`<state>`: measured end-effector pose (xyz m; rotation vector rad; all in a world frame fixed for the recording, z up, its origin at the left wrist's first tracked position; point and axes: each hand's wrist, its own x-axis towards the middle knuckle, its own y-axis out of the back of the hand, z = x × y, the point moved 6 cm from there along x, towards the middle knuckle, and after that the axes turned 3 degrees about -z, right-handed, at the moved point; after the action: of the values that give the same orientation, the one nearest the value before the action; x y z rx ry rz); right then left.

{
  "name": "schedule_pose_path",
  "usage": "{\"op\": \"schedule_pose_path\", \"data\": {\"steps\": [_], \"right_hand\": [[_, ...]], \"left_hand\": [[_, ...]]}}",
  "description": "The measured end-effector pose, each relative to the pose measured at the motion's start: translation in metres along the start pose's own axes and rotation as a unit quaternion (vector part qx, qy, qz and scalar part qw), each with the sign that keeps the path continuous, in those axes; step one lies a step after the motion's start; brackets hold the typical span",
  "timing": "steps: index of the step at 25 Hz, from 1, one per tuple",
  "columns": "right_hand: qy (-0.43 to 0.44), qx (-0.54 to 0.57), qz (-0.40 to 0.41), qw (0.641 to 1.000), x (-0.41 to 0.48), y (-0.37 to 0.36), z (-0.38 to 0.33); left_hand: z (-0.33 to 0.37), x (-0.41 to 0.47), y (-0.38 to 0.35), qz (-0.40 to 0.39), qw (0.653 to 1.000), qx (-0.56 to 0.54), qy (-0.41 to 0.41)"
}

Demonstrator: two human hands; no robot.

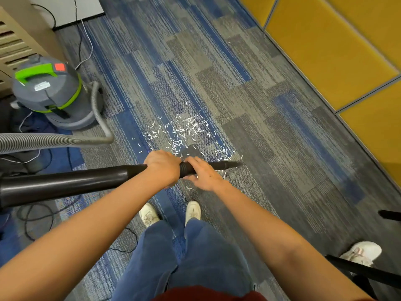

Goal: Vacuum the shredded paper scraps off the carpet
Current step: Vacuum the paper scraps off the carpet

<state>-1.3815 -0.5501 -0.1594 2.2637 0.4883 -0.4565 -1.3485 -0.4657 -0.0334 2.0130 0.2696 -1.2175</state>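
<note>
1. Grip: the left hand (162, 168) is wrapped round the black wand (86, 181). The right hand (205, 173) holds it just ahead, at the ribbed collar, its fingers (194, 160) curved over the top.
2. Paper scraps (184, 131) lie scattered on the carpet (271, 137) just beyond the hands, with a few strays under the wand and nearer the shoes (193, 210). The nozzle (233, 164) points at the right edge of the patch; whether it touches the pile cannot be told.
3. Risk: the narrow nozzle covers little ground, so a quick sweep would likely leave slivers behind, above all the strays close to the feet.
4. Risk: the grey hose (54, 140) bends sharply beside the canister vacuum (50, 90). Reaching further right could drag the canister or kink the hose and weaken suction.
5. Risk: loose cables (39, 216) lie on the floor at left, under the wand. A step back or a low swing could snag one.
6. Surface: the carpet is low-pile, in tiles striped blue and grey. Thin white strips probably cling in the weave and may need slow, repeated passes.
7. Room: yellow wall panels (325, 51) run along the right, and a beige louvred cabinet (15, 42) stands at upper left. Another person's shoe (360, 253) is at lower right, well apart from the patch.
</note>
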Motion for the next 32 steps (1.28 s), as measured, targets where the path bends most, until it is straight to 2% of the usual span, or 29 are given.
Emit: {"op": "schedule_pose_path", "data": {"steps": [8, 13, 17, 27, 32], "right_hand": [[0.007, -0.002, -0.029, 1.0, 0.021, 0.016, 0.004], [0.015, -0.014, -0.004, 1.0, 0.02, 0.025, 0.015], [0.005, -0.02, -0.014, 1.0, 0.02, 0.027, 0.023], [0.056, 0.012, -0.027, 0.998, 0.048, 0.014, -0.038], [0.055, 0.009, -0.033, 0.998, 0.05, 0.001, -0.064]], "left_hand": [[-0.007, 0.011, 0.018, 0.002, 1.0, -0.011, 0.015], [-0.002, 0.015, 0.026, 0.012, 1.0, -0.018, 0.009], [0.002, 0.019, 0.025, 0.011, 0.999, -0.036, 0.01], [-0.05, 0.004, 0.007, -0.01, 0.998, -0.022, 0.056], [-0.074, -0.005, -0.006, -0.02, 0.999, -0.01, 0.049]]}}
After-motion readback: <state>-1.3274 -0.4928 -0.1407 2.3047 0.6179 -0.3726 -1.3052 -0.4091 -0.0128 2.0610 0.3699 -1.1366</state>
